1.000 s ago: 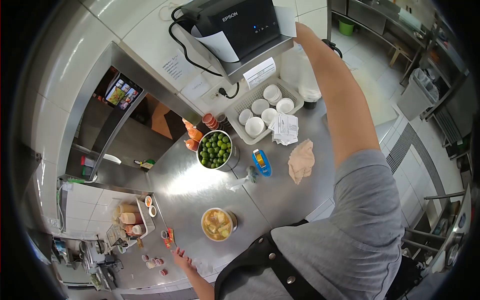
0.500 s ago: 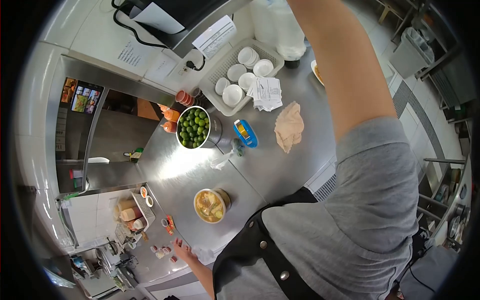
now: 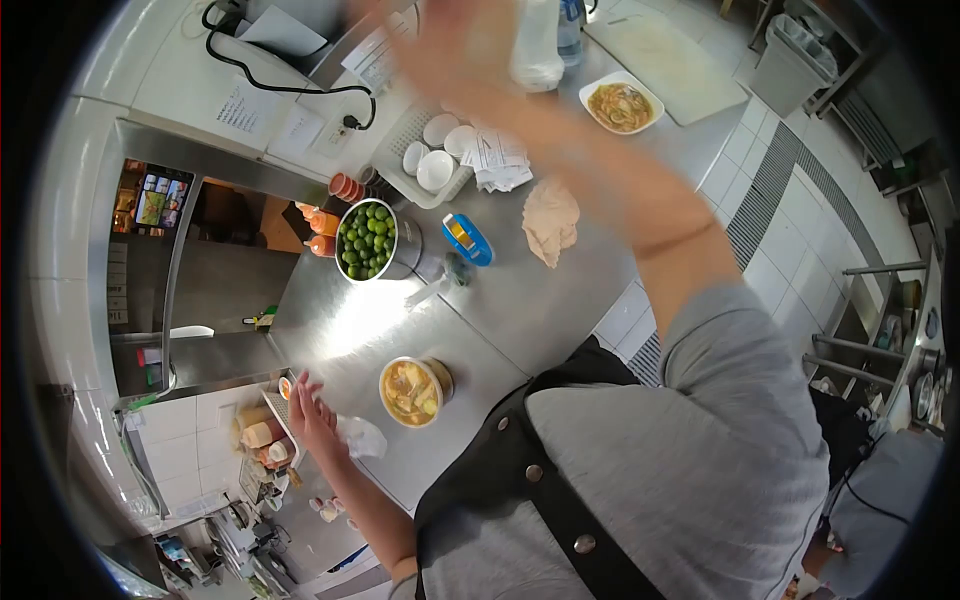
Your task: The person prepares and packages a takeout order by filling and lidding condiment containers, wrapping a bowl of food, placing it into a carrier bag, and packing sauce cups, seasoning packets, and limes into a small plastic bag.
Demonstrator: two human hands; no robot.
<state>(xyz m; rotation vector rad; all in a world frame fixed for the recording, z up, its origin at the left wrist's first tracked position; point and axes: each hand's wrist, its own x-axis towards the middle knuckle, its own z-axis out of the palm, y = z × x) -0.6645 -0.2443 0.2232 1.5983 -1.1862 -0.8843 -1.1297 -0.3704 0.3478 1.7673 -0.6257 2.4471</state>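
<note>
My left hand (image 3: 315, 420) is over the counter's left end, its fingers partly spread. A crumpled piece of clear plastic, apparently a bag (image 3: 361, 437), hangs at its thumb side and seems gripped there, though the thumb is hidden. To its right stands a round tub of yellowish soup with chunks (image 3: 410, 392), uncovered. My right hand (image 3: 430, 40) reaches up at the top, smeared by motion, in front of the wall papers and near the basket of white cups (image 3: 436, 170). What it holds, if anything, cannot be made out.
A metal pot of limes (image 3: 367, 241), orange squeeze bottles (image 3: 320, 222), a blue tape dispenser (image 3: 467, 240) and a beige cloth (image 3: 550, 222) rest on the steel counter. Slips of paper (image 3: 497, 160) lie by the basket. Farther right are a noodle plate (image 3: 622, 106) and a white board (image 3: 665, 65).
My right arm has swung leftward, bringing its hand into view and uncovering the plate and board. My left hand has moved up and left, the clear plastic travelling with it.
</note>
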